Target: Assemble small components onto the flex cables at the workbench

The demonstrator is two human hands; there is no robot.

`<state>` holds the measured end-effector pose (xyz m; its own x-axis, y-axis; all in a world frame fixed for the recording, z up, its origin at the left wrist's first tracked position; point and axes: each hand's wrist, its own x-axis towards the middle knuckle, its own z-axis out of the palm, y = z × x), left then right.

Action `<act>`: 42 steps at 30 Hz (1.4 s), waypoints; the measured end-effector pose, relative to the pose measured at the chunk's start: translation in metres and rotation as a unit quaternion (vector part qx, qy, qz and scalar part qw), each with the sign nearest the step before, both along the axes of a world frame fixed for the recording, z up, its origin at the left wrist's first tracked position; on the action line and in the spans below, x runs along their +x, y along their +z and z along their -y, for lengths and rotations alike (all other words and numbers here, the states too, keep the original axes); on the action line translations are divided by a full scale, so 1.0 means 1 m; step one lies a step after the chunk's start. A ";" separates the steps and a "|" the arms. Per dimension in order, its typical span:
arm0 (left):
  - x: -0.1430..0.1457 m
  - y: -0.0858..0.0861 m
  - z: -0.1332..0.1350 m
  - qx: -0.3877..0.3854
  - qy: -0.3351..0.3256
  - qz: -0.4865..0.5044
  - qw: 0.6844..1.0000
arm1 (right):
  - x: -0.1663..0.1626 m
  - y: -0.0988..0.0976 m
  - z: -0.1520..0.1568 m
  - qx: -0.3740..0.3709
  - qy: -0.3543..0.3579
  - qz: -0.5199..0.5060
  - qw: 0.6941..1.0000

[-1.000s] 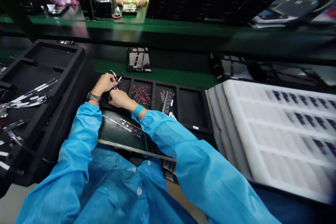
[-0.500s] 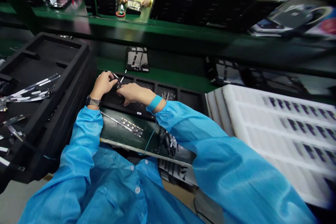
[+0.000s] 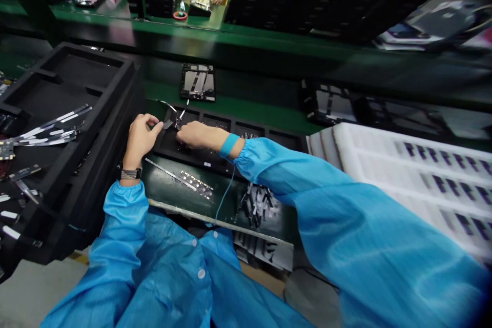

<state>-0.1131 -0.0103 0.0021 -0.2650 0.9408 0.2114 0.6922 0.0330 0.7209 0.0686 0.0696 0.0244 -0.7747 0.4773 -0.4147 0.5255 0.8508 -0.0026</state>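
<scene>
A small dark grey piece [image 3: 167,124], flat and roughly rectangular, juts from the fingertips of the left hand [image 3: 139,138], tilted with its far end a little raised. Just beyond it, at the fingertips of the right hand [image 3: 198,135], is a small dark part [image 3: 178,122] with pale specks, partly covered by the fingers. Whether the two pieces are joined is too small to tell. A straight, narrow white strip [image 3: 185,109] slants up and away from the right fingertips. A thin, shiny curved strip [image 3: 168,105] arcs above the left fingers, bending down toward the dark part by the right fingertips.
</scene>
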 end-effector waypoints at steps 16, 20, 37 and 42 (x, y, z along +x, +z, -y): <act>0.012 -0.023 0.056 -0.011 0.001 -0.017 1.000 | 0.007 0.015 -0.005 0.006 -0.026 -0.022 0.999; 0.038 -0.023 0.025 -0.064 -0.075 -0.089 0.991 | 0.040 0.026 -0.016 -0.019 -0.078 -0.098 0.992; 0.083 -0.034 -0.007 -0.153 -0.125 -0.250 0.948 | 0.086 -0.004 0.011 -0.039 -0.158 -0.079 0.984; 0.072 -0.039 -0.003 -0.139 -0.120 -0.263 0.947 | 0.090 0.003 -0.001 -0.056 -0.166 -0.168 0.970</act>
<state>-0.0406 -0.0077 -0.0366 0.0363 0.9993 -0.0104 0.9651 -0.0324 0.2598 0.1589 0.0706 0.0271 -0.6869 0.6895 -0.2295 0.7236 0.6199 -0.3035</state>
